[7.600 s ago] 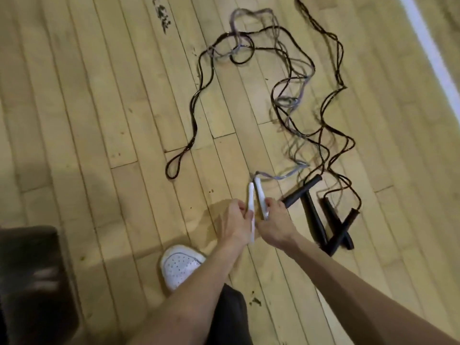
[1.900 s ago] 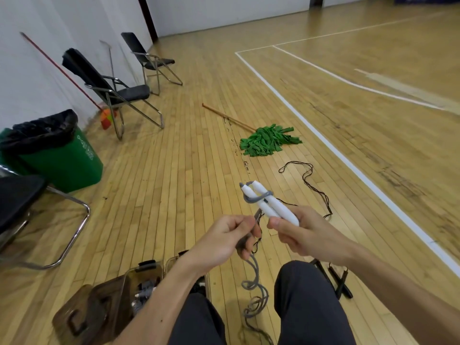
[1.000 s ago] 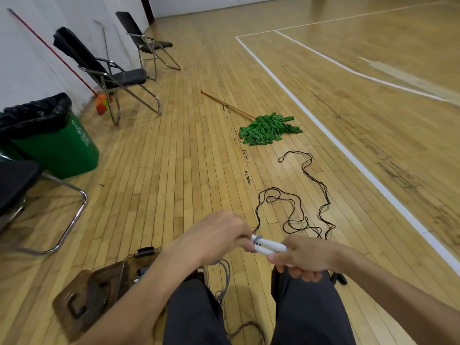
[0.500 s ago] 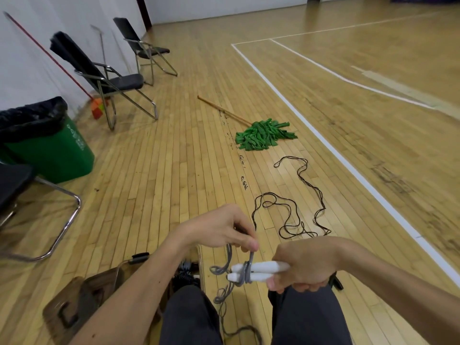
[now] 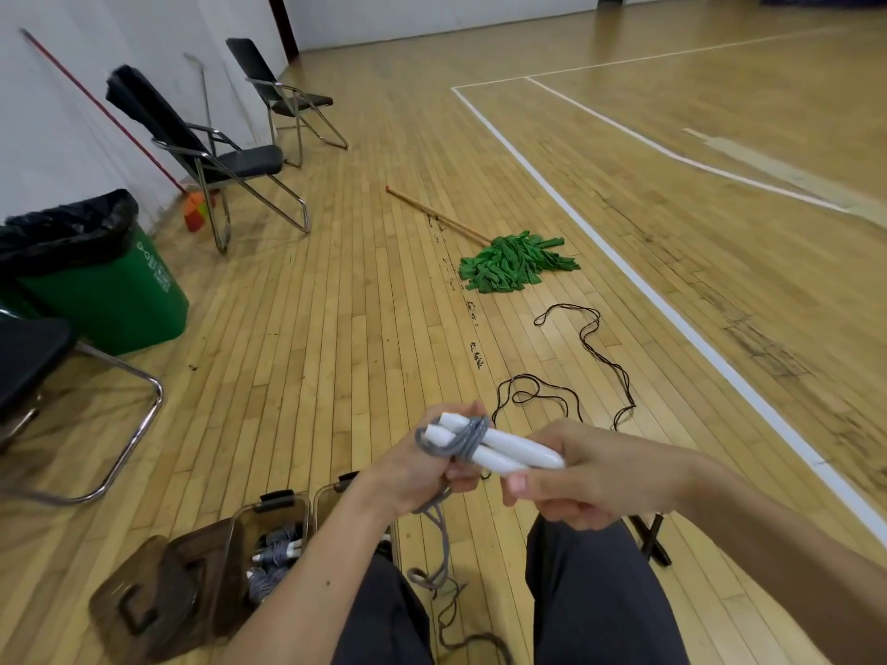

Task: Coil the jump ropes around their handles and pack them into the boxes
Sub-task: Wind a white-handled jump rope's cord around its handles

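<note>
**Grey rope now wound several turns around white handles held over the lap**

A seated person on a wooden gym floor holds a pair of white plastic handles (image 5: 509, 448) side by side, above their knees. The right hand (image 5: 590, 477) has its grip closed around the near right ends of the handles. The left hand (image 5: 417, 472) is at the far left ends, its grip closed on the grey woven jump rope (image 5: 473, 436).

Two seconds ago a single loop crossed the handles. Now several turns of grey rope sit bunched together near their left tips, and the handles are higher than half a second ago. The coiling is under way but looks far from finished: a long tail of grey rope hangs from the left hand, drops between the knees and lies loose on the floor.

Near left, a brown translucent plastic box (image 5: 230, 559) stands open, with grey-and-white bundles inside that seem to be ropes already packed. A second box (image 5: 331, 496) is just right of it, mostly hidden by the left arm.

Further off, a thin black jump rope (image 5: 530, 376) lies uncoiled on the floor, still to be done.
</note>
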